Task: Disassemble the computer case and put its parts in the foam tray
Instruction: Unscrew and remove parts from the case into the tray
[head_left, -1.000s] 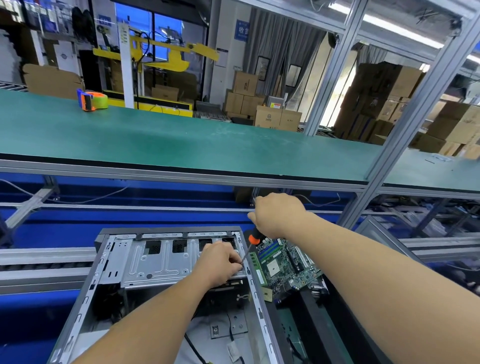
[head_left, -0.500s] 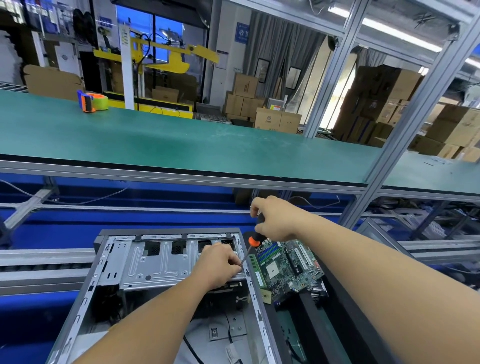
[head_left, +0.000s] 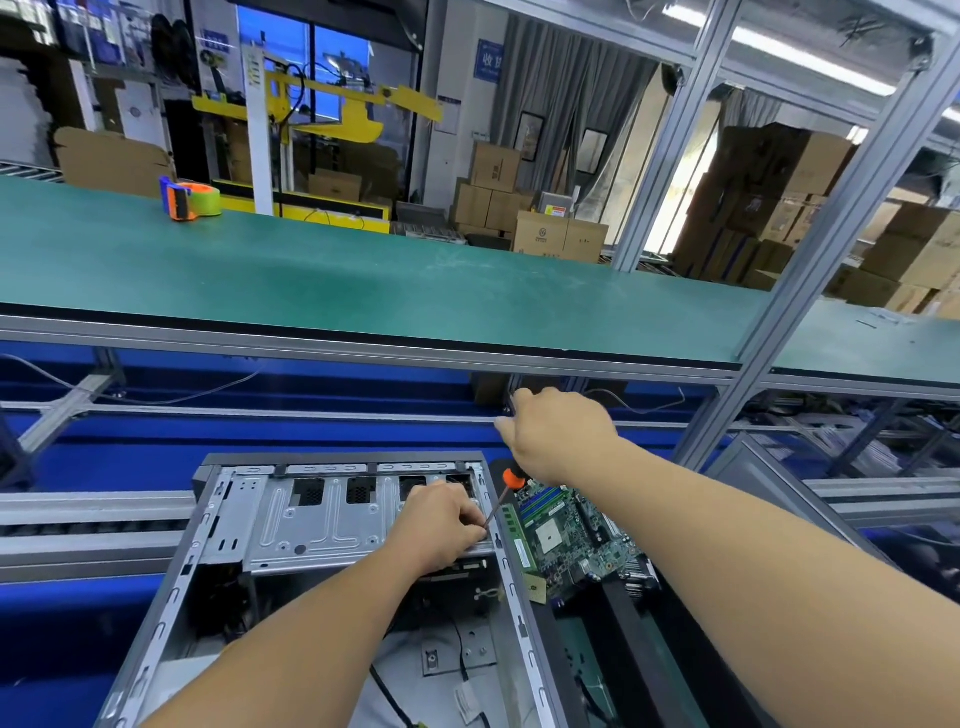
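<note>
A: Bare steel all over the computer case (head_left: 332, 540), side panel already off, and we're looking straight down into it, low and left of centre.

B: Right hand (head_left: 558, 434) is closed round the screwdriver (head_left: 503, 496). We see the orange collar and the dark shaft slanting down to the case's right edge.

A: And the left hand (head_left: 439, 525)?

B: Fingers curled in on the right end of the drive cage (head_left: 317, 525), right where the tip lands. It looks like it's pinching or steadying something small, a screw perhaps, but we can't tell.

A: So how far along do we reckon we are?

B: Partway, we'd say. The motherboard (head_left: 563, 538) is out and lying just beside the case on the right, on what we take to be the dark foam tray (head_left: 618, 613). The case floor near us shows only loose cables and standoffs.

A: What's left?

B: The drive cage is still seated at the far end of the case, and we'd judge this screw is one of its fastenings. After that, the cage and whatever sits under it go right, to the tray.

A: Far side, a tape dispenser (head_left: 189, 200) sits on the green table (head_left: 415, 280).
</note>
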